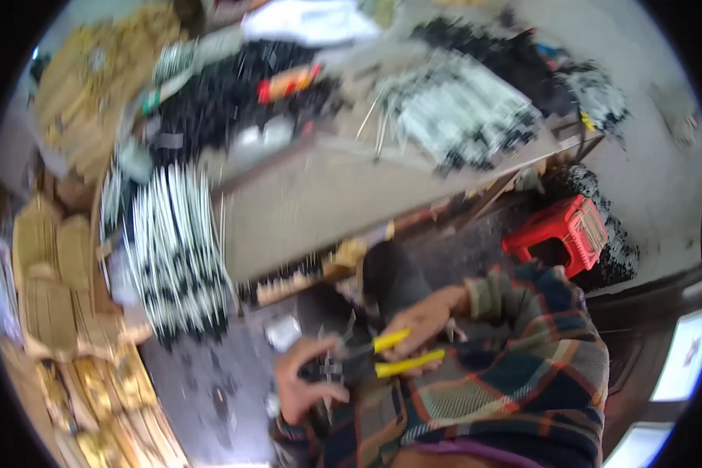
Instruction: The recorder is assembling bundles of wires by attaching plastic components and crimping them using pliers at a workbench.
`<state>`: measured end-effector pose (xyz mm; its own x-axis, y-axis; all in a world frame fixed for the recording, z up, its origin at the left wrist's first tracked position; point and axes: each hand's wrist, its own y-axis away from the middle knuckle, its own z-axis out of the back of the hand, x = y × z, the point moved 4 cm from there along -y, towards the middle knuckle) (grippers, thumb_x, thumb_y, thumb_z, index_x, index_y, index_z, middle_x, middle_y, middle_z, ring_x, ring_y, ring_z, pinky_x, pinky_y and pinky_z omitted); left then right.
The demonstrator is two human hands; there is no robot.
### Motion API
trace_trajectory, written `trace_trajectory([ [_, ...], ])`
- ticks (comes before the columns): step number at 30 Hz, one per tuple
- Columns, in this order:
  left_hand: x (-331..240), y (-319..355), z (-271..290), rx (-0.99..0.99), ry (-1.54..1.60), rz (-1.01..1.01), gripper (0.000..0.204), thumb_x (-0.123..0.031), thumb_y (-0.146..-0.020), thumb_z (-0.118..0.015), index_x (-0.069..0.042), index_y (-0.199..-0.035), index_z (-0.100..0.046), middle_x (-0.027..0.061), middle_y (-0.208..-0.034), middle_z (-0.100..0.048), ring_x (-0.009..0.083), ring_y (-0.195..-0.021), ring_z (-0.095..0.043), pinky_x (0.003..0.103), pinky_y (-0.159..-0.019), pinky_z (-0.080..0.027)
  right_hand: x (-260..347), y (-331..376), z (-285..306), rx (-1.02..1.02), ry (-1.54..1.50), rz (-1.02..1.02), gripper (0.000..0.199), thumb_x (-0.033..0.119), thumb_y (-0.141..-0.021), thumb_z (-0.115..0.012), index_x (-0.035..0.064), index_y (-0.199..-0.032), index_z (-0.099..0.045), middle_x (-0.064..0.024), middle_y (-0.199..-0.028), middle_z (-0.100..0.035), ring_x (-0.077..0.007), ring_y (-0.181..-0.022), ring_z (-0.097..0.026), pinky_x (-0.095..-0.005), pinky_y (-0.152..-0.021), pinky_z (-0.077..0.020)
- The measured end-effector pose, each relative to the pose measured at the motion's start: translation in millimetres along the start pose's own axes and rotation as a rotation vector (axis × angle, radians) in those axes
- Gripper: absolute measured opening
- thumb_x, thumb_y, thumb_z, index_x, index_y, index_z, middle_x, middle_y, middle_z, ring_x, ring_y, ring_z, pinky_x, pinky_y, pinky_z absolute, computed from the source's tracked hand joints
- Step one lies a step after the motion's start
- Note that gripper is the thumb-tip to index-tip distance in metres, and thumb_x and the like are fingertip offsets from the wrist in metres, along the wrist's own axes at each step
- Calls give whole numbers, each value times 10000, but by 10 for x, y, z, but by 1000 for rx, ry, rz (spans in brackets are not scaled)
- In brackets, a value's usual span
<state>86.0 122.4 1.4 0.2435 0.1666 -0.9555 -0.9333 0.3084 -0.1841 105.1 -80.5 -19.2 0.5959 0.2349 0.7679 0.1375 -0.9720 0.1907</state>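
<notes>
Nearest, low in the view, the right hand (423,321) is closed around the yellow handles of a pair of pliers (390,355); the left hand (304,382) curls its fingers around a small dark part (324,368) at the plier nose, too blurred to identify; the pliers look stiff and light, best gripped at the sleeved handles; the part seems small and fiddly, so pinch it close to the nose; beyond lie bundles of white rods (175,249) on the table (327,195); farther right stands a red stool (561,234).

Workshop: worktable (327,195) heaped with bundled cables (175,249), parts.
</notes>
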Motion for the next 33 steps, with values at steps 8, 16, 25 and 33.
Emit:
trace_trajectory([
  [8,111,-198,38,81,208,-152,602,-242,-419,-826,-57,-967,-662,30,-786,-626,161,-638,-497,280,-610,-390,118,-7,117,-4,-43,87,299,310,-939,-376,23,-860,-393,-163,-818,-593,-163,-566,-600,-242,-466,-486],
  [16,159,-146,14,17,188,-176,528,-247,-444,-818,-56,-906,-650,34,-839,-641,159,-683,-543,268,-631,-411,109,-8,107,30,-139,60,327,210,-838,-584,13,-978,-364,-153,-863,-590,-177,-557,-606,-241,-470,-494],
  [25,188,-192,47,-150,139,-46,554,-93,-382,-790,19,-904,-644,85,-863,-643,175,-760,-587,293,-712,-450,540,142,-191,-891,1840,238,517,243,-789,-584,0,-1218,-428,-143,-1006,-561,-249,-735,-587,-293,-614,-478],
  [33,193,-242,39,63,111,-110,594,-125,-399,-828,18,-939,-626,68,-827,-632,175,-766,-588,297,-722,-448,326,213,214,-142,-254,-90,430,318,-933,-405,18,-1241,-418,-146,-894,-611,-176,-553,-617,-233,-514,-505],
])
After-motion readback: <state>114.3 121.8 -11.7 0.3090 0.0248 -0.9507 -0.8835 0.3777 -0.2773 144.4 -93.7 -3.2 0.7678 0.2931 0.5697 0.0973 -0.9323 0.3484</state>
